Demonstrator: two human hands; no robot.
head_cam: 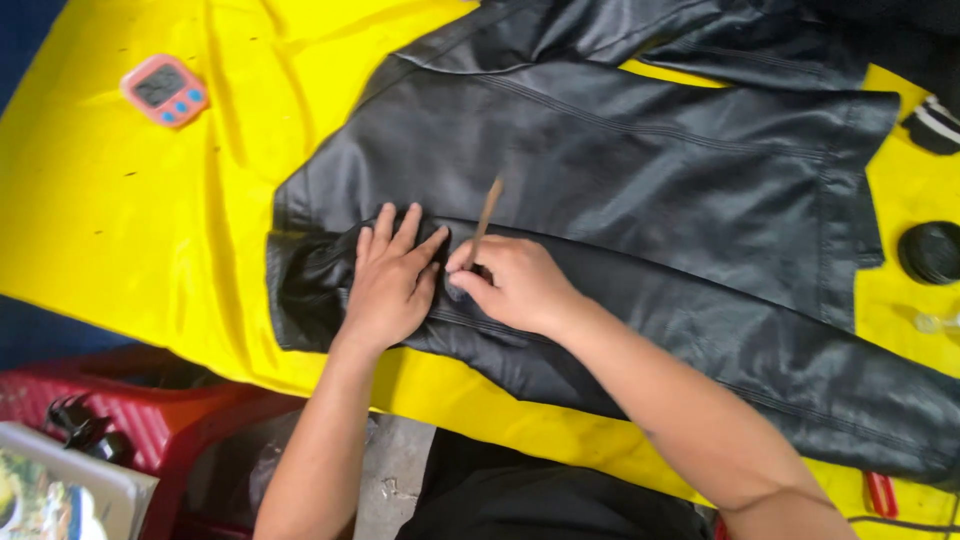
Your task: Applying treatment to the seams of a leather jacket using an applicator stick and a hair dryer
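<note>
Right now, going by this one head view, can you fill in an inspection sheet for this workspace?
Surface: yellow cloth covering the table.
Job's things: black leather jacket spread flat; thin brown stick standing on its sleeve.
Clutter: pink timer, black round lid, red-handled tool.
Hands: left hand flat on the sleeve, fingers spread; right hand pinching the stick.
Cables: thin black cable at the lower right edge.
Surroundings: red plastic stool, blue floor.

Head-worn camera looks steeply down, close above a yellow-covered table [150,230], the sole view.
</note>
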